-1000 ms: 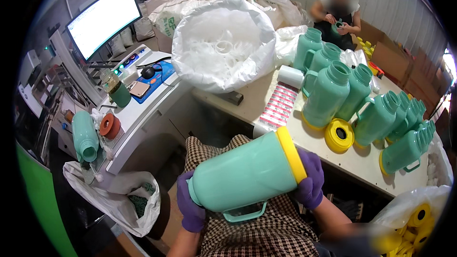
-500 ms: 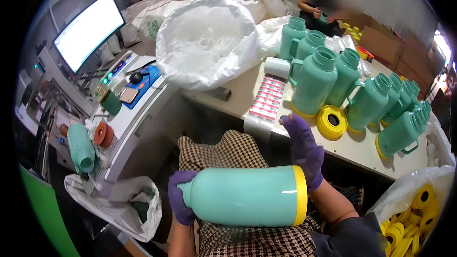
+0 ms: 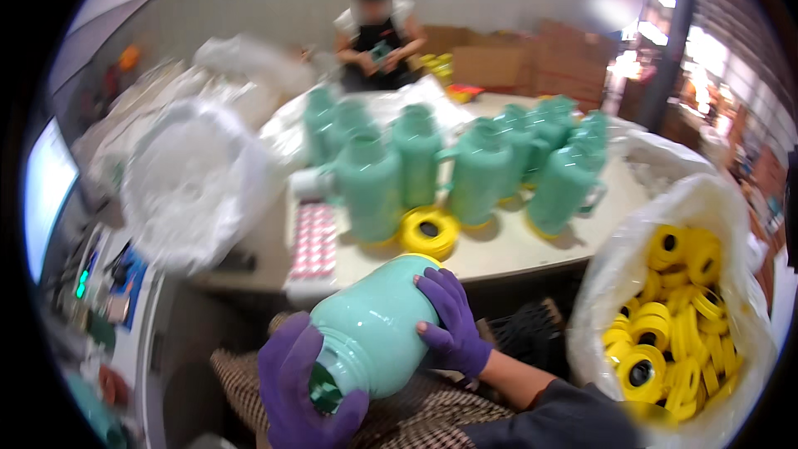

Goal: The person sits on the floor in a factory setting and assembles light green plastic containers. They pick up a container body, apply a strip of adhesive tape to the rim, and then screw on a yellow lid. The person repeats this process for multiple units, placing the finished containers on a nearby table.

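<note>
A mint-green thermos jug (image 3: 378,324) lies tilted over my lap, its yellow base pointing up and away and its open neck toward me. My left hand (image 3: 303,391), in a purple glove, is curved around the neck. Green pieces show at the mouth between its fingers, but I cannot make out what they are. My right hand (image 3: 457,324), gloved the same, presses on the side of the body near the yellow base, fingers along the shell. Past the jug, a yellow ring-shaped part (image 3: 429,231) with a dark centre lies on the table.
Several green jugs (image 3: 482,170) stand on the table (image 3: 490,254). A label roll (image 3: 314,237) lies left of them. A clear bag of yellow rings (image 3: 686,316) is at right, a white sack (image 3: 187,187) at left. Another person (image 3: 378,37) sits beyond the table.
My view has swung right. The jug has turned from sideways to tilted, base away from me. My right hand, open beside the base before, now rests on the jug's body.
</note>
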Demonstrator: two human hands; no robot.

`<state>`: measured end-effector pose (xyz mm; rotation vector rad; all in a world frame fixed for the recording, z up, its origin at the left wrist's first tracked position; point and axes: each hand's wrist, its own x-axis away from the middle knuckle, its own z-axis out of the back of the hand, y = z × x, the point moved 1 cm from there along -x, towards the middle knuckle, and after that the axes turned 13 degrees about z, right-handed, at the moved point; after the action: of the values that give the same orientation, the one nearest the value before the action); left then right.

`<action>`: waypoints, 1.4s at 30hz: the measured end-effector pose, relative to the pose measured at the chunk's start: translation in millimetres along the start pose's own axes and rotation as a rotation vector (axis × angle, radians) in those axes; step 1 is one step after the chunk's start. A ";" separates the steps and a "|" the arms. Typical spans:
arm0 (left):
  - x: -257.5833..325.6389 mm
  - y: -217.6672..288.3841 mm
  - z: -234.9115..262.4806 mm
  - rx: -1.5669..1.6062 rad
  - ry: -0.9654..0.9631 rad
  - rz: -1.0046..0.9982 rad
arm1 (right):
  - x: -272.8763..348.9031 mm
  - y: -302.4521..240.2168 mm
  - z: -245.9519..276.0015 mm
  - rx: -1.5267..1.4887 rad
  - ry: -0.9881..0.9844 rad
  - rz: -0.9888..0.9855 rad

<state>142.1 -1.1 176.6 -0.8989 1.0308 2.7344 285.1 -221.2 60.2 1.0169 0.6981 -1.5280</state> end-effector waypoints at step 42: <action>94.8 -166.5 -97.3 0.268 -0.018 0.358 | 185.6 233.6 -30.9 0.424 0.120 -0.417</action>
<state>157.8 54.4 -30.4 -0.7028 1.6477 2.7630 517.4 -329.4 -95.8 1.3457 0.7159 -2.0488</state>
